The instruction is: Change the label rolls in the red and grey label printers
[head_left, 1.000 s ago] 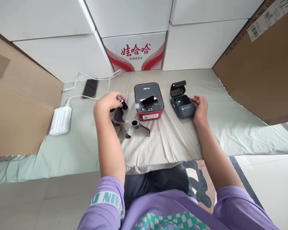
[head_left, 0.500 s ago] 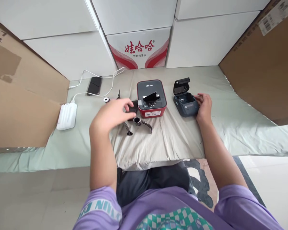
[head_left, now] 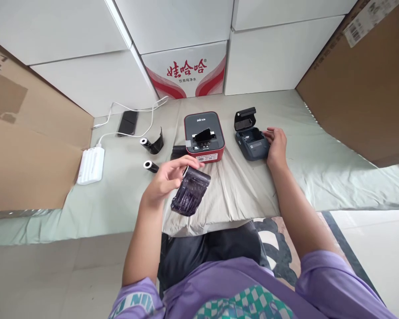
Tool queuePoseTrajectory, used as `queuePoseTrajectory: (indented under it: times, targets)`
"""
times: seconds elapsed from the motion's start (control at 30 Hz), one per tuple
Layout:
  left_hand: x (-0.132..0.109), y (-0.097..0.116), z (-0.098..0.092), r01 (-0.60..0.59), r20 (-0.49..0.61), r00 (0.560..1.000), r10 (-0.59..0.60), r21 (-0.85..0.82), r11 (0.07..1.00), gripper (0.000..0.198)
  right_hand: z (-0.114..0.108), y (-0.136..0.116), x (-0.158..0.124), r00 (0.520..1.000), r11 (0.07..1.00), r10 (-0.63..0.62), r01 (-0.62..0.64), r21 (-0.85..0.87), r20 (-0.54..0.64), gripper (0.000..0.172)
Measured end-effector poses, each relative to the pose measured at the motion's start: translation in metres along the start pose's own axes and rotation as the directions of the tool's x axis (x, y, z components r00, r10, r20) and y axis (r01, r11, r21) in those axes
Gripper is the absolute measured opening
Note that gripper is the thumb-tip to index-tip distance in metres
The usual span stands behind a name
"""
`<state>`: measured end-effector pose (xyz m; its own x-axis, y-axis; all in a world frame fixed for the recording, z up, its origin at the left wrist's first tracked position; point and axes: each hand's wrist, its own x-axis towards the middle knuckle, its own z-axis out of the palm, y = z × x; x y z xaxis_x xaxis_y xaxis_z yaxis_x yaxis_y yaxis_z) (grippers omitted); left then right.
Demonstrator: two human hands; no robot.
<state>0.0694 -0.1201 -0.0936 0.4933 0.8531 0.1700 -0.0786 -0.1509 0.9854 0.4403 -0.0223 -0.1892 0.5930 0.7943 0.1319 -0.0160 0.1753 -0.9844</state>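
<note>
My left hand [head_left: 166, 178] pinches a roll of black ribbon [head_left: 190, 195] above the near part of the table, its shiny, creased loose end hanging down. Against the right side of a small dark label printer [head_left: 253, 149], my right hand [head_left: 276, 148] rests with its fingers curled on the edge. That printer's lid [head_left: 245, 118] stands up, so its inside shows. Between the hands sits a red and black printer [head_left: 204, 137], with a dark strip sticking up from its top slot. Two more black rolls, a far one [head_left: 153, 144] and a near one [head_left: 150, 166], lie to the left.
A dark flat object [head_left: 178, 152] lies partly behind my left fingers. Further left are a black phone [head_left: 128, 123] and a white power bank [head_left: 91, 166] with a white cable. White boxes [head_left: 186, 71] line the back. Cardboard boxes stand left [head_left: 29, 146] and right [head_left: 355, 97].
My left hand has taken hold of the black ribbon roll and lifted it towards me, from beside the red printer. My right hand stays at the small printer. The view has shifted slightly.
</note>
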Motion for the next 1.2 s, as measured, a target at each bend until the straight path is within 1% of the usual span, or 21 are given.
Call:
queuePoseTrajectory:
  times: [0.03,0.07,0.1,0.17,0.2,0.23,0.3,0.37,0.43,0.5,0.53,0.6,0.7,0.83,0.9,0.97,1.03,1.1,1.2]
  targets:
    - [0.002,-0.001,0.008,-0.026,0.019,0.999,0.029,-0.138,0.990,0.048,0.000,0.000,0.000,1.000,1.000,0.004,-0.004,0.002,-0.003,0.034]
    - [0.007,-0.003,0.017,-0.029,0.040,0.998,0.040,-0.230,0.973,0.049,0.000,0.000,0.000,1.000,1.000,0.006,-0.006,0.007,-0.004,0.034]
    - [0.013,-0.003,0.028,-0.011,0.074,0.997,0.033,-0.281,0.960,0.047,0.001,0.000,0.000,1.000,1.000,0.006,-0.006,0.013,-0.002,0.033]
    - [0.032,-0.004,0.054,0.048,0.137,0.991,-0.011,-0.277,0.960,0.045,0.001,0.000,0.000,1.000,1.000,0.005,-0.005,0.027,0.001,0.032]
    - [0.044,-0.004,0.067,0.073,0.142,0.989,-0.041,-0.225,0.972,0.044,0.001,0.000,-0.001,1.000,0.999,0.007,-0.008,0.032,0.003,0.032]
    - [0.059,-0.004,0.081,0.085,0.114,0.991,-0.069,-0.139,0.987,0.044,0.001,0.000,-0.001,1.000,0.999,0.012,-0.012,0.036,0.006,0.032]
    - [0.091,-0.007,0.106,0.072,-0.001,0.997,-0.072,0.103,0.992,0.041,0.001,-0.001,-0.001,0.999,0.999,0.028,-0.029,0.045,0.018,0.030]
    - [0.126,-0.014,0.125,0.044,-0.101,0.995,-0.008,0.367,0.929,0.029,0.001,-0.002,-0.001,0.998,0.997,0.043,-0.045,0.057,0.037,0.027]
    - [0.159,-0.026,0.138,0.044,-0.153,0.987,0.055,0.579,0.814,0.019,0.001,-0.003,0.000,0.998,0.995,0.063,-0.065,0.078,0.031,0.025]
    - [0.184,-0.039,0.144,0.080,-0.181,0.981,0.068,0.698,0.712,0.021,0.001,-0.004,0.000,0.996,0.991,0.086,-0.086,0.104,0.008,0.024]
    - [0.193,-0.045,0.146,0.096,-0.187,0.980,0.062,0.729,0.678,0.025,0.001,-0.005,0.000,0.995,0.988,0.098,-0.097,0.117,-0.002,0.023]
    - [0.203,-0.054,0.149,0.117,-0.189,0.981,0.045,0.760,0.639,0.032,0.001,-0.008,0.000,0.993,0.984,0.122,-0.120,0.133,-0.007,0.021]
    - [0.206,-0.060,0.151,0.136,-0.197,0.980,0.043,0.806,0.576,0.030,0.000,-0.011,-0.002,0.989,0.979,0.148,-0.146,0.140,-0.002,0.019]
    - [0.202,-0.059,0.153,0.129,-0.161,0.986,0.046,0.903,0.409,0.021,0.000,-0.015,-0.005,0.988,0.979,0.155,-0.155,0.130,0.008,0.020]
    - [0.202,-0.059,0.154,0.162,-0.187,0.982,0.038,0.922,0.353,0.021,0.000,-0.016,-0.006,0.987,0.979,0.162,-0.162,0.123,0.005,0.021]
    - [0.204,-0.060,0.154,0.220,-0.237,0.971,0.015,0.920,0.324,0.023,0.001,-0.017,-0.007,0.986,0.979,0.165,-0.164,0.120,0.001,0.021]
    - [0.206,-0.062,0.152,0.256,-0.260,0.965,-0.028,0.915,0.313,0.028,0.001,-0.018,-0.007,0.986,0.980,0.164,-0.163,0.116,0.000,0.020]
    - [0.208,-0.064,0.149,0.263,-0.255,0.965,-0.066,0.913,0.313,0.032,0.001,-0.019,-0.008,0.987,0.981,0.162,-0.161,0.107,0.001,0.020]
    - [0.209,-0.061,0.146,0.246,-0.229,0.969,-0.091,0.923,0.296,0.030,0.001,-0.019,-0.008,0.987,0.983,0.162,-0.161,0.092,0.002,0.019]
